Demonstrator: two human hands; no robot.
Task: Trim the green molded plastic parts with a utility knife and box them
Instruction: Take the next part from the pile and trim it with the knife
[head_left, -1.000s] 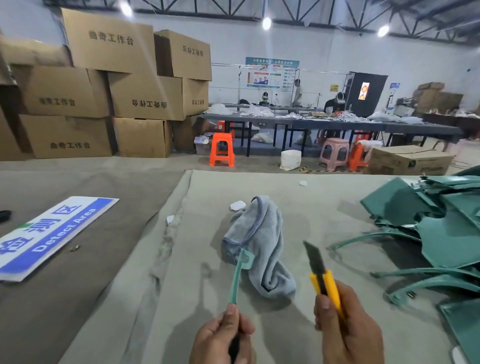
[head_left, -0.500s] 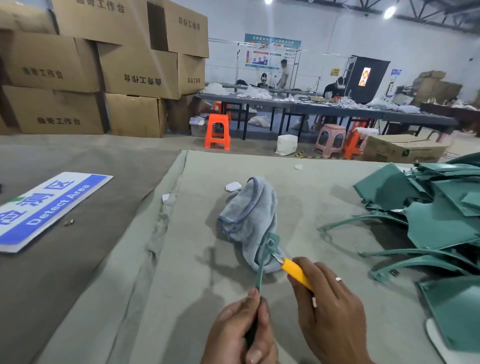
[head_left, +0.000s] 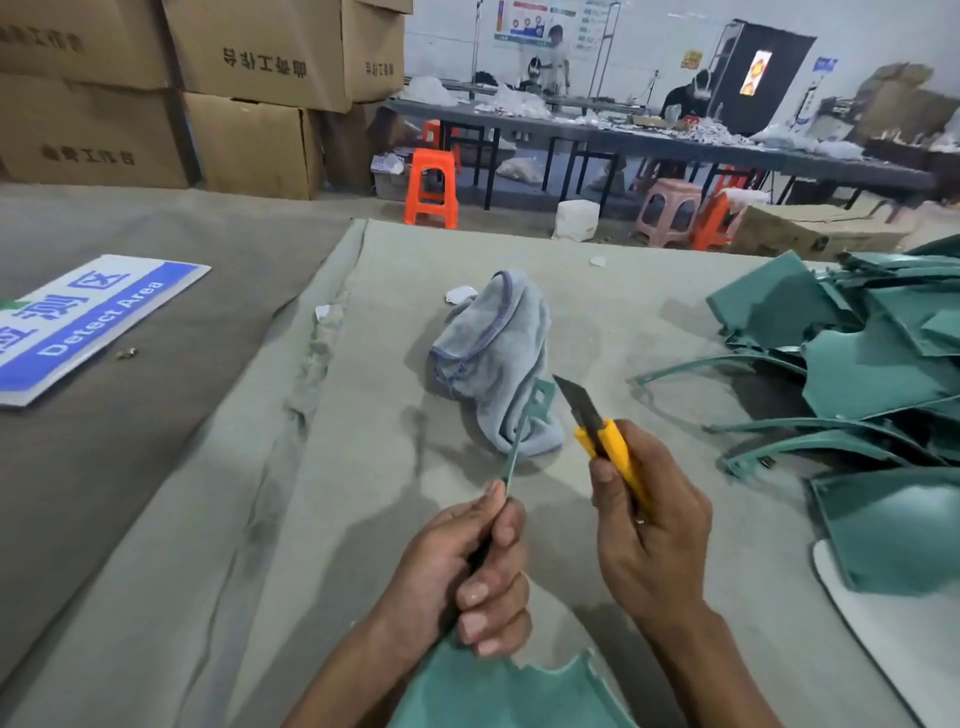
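Observation:
My left hand (head_left: 467, 566) grips a green molded plastic part (head_left: 524, 431) by its thin arm, which points up and away and ends in a small square tab. The part's wide body (head_left: 498, 691) shows below my wrists. My right hand (head_left: 649, 525) holds a yellow utility knife (head_left: 608, 447) with its dark blade out, the tip just right of the tab and not touching it. A pile of green plastic parts (head_left: 872, 364) lies at the right on the grey cloth-covered table (head_left: 363, 519).
A crumpled grey-blue rag (head_left: 493, 353) lies just beyond the tab. A blue and white "Detect Area" sign (head_left: 98, 322) lies at the left. Stacked cardboard boxes (head_left: 249, 93) stand at the back left. Orange stools, long tables and people are far behind.
The knife blade was against the part's tab half a second ago and is now drawn back to its right. The view has tilted down, showing more of my forearms and the part's body.

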